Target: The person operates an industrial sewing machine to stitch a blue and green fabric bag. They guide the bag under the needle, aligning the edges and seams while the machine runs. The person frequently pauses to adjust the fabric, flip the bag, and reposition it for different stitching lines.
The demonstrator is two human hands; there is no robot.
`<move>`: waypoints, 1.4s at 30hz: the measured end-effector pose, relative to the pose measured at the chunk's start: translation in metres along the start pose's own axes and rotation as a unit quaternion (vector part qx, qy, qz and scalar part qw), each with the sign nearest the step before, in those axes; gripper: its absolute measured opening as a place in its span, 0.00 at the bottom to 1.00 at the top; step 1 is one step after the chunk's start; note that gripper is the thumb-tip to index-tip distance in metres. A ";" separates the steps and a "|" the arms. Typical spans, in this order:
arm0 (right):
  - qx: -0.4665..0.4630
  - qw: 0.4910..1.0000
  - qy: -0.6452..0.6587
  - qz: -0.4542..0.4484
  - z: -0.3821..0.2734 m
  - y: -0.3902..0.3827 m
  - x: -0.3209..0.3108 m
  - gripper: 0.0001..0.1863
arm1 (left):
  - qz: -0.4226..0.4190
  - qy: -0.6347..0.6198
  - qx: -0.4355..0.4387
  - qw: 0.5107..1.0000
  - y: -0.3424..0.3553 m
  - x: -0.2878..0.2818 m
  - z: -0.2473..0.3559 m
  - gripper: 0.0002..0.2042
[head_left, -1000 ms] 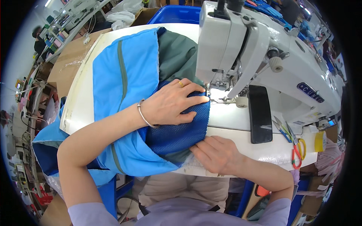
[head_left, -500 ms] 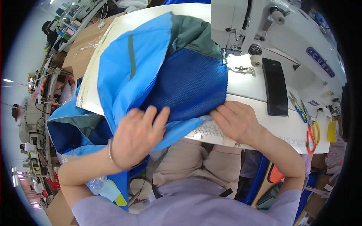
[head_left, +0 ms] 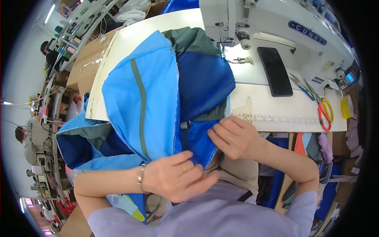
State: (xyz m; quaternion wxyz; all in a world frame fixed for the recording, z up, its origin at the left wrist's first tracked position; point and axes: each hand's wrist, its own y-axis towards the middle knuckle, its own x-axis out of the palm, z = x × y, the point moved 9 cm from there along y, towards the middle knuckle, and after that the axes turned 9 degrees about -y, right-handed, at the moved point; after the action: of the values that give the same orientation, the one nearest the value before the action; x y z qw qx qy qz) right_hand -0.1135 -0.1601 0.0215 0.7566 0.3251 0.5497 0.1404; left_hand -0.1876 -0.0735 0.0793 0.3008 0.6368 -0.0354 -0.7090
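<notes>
Right hand pinched the blue fabric piece by its edge at four o'clock, left hand at six, grip unclear, fabric spread mid-view to the presser foot at one, where uneven tugging could have skewed the mesh.

A head-worn wide fisheye camera looks down and forward at close range, across the near edge of the white, ruler-marked sewing table.

Sewing workshop: sewing machine, scissors
</notes>
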 end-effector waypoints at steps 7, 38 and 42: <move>0.153 0.971 0.047 0.176 0.024 0.006 -0.030 0.20 | -0.069 0.247 0.076 0.964 -0.046 0.059 0.001 0.15; 0.197 0.977 0.052 0.069 -0.014 -0.023 0.011 0.14 | -0.070 0.170 -0.224 0.957 0.022 0.032 -0.133 0.31; 0.199 0.978 0.029 0.062 -0.017 -0.022 0.011 0.14 | -0.050 0.239 -0.216 0.945 0.032 0.019 -0.131 0.32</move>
State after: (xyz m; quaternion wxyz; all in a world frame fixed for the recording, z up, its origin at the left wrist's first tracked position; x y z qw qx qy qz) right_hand -0.1283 -0.1646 -0.0036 0.6504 0.4982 0.5672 0.0841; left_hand -0.0546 -0.0653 0.0517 0.3948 0.7082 0.2236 -0.5409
